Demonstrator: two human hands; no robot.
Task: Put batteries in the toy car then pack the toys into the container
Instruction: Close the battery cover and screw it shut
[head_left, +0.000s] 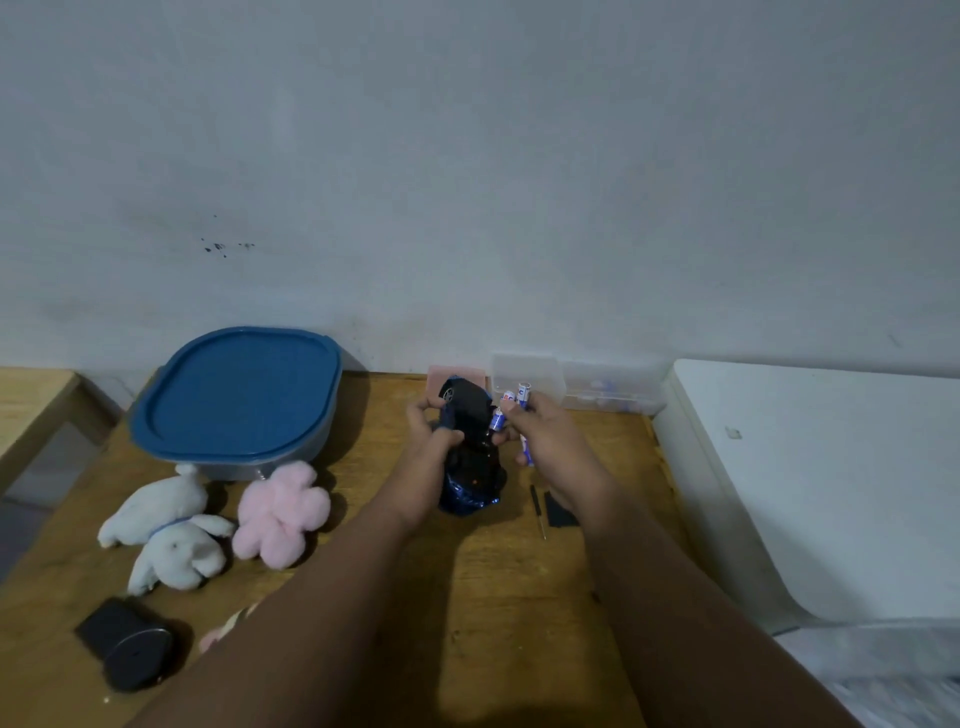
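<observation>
My left hand (432, 434) grips a dark blue toy car (470, 452), held upside down above the wooden table (519, 561) with a wheel at its far end. My right hand (545, 436) is closed on several blue-and-white batteries (511, 402); one of them touches the car's underside. The grey container (234, 400) with its blue lid on stands at the back left. A white plush toy (166, 530) and a pink plush toy (283, 512) lie in front of it.
A small screwdriver (537, 512) and a black cover piece (558, 512) lie under my right wrist. A clear plastic box (571, 382) and a pink pad (457, 375) sit by the wall. A black round device (127, 642) lies front left. A white cabinet (805, 478) borders the table's right edge.
</observation>
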